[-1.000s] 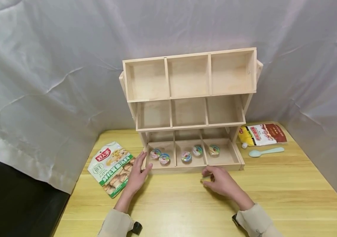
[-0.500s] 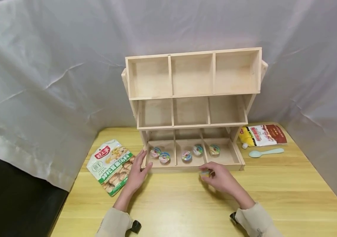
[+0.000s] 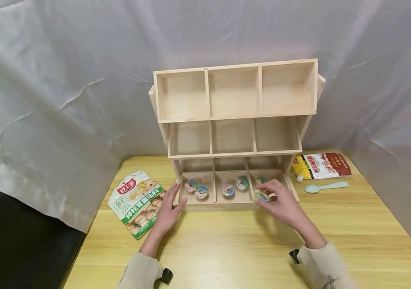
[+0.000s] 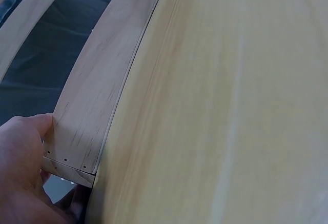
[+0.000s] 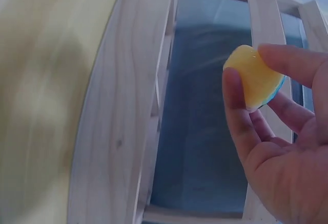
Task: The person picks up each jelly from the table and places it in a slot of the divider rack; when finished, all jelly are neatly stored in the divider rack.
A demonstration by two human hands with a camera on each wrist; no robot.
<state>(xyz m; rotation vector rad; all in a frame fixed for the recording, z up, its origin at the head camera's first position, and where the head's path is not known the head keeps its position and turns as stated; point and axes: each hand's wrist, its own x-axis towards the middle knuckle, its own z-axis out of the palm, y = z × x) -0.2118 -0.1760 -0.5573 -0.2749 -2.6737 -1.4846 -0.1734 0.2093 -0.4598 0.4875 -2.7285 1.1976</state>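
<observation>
My right hand (image 3: 286,204) pinches a small jelly cup (image 5: 252,78) between thumb and fingers, above the front of the bottom tier's right compartment. The cup has yellow contents and a colourful lid. My left hand (image 3: 167,214) holds the front left corner of the wooden rack (image 4: 97,80), with its thumb at the front board. In the bottom tier, two jelly cups (image 3: 201,192) lie in the left compartment and two more jelly cups (image 3: 228,190) in the middle one. Another jelly cup (image 3: 262,181) is in the right compartment, partly hidden by the right hand.
A green and white food pouch (image 3: 136,204) lies left of the rack. On the right are a spouted pouch (image 3: 322,165) and a pale green spoon (image 3: 326,186). Grey cloth (image 3: 64,100) hangs behind and beside the table (image 3: 227,249).
The right hand has lifted the jelly cup from the table in front of the rack, carrying it right and over the front board. The left hand stays at the rack's corner.
</observation>
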